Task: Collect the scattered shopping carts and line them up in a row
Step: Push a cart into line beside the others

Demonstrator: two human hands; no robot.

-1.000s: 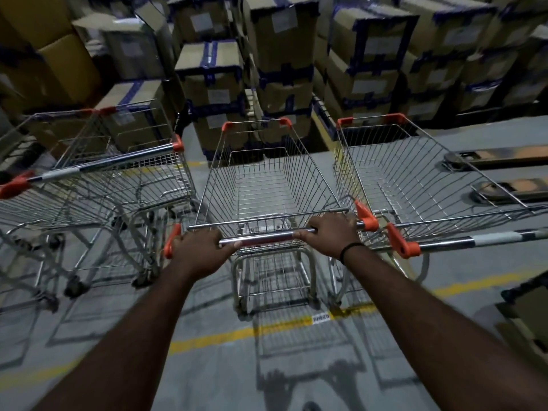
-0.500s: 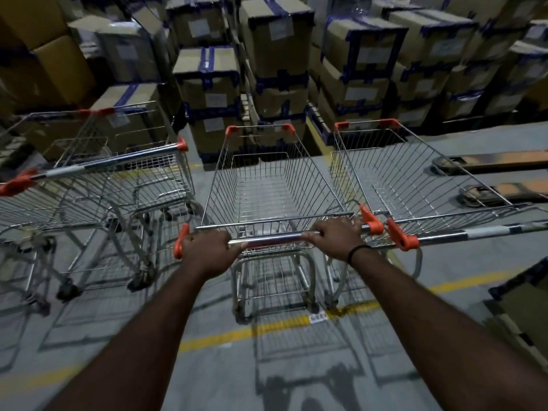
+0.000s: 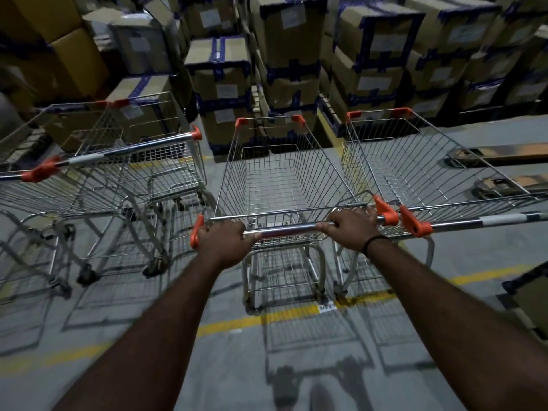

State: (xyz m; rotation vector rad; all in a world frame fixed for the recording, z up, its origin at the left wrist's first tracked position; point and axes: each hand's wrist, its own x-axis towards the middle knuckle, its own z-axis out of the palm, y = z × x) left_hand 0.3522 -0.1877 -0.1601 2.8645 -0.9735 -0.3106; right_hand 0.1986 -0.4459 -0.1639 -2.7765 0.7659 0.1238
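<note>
The right cart (image 3: 415,167) runs off the right edge, so only part of its basket and handle shows. On the left, the left cart (image 3: 142,173) is blurred, and the wire frames (image 3: 29,203) nearer the left edge are cut off and hard to tell apart. The fingertips of both hands are hidden on the far side of the handle bar (image 3: 284,231).

The left hand (image 3: 225,241) grips the bar's left end, its fingers (image 3: 228,226) curled over it and pressed together, just beside the orange end cap. The right hand (image 3: 351,229), with a dark wristband (image 3: 373,241), grips the right end the same way.

The middle cart (image 3: 281,179) stands on the grey floor (image 3: 207,381), just beyond a yellow line (image 3: 237,321). It is close beside the right cart, with a gap to the left cart. Taped boxes (image 3: 219,72) are stacked at the far side.
</note>
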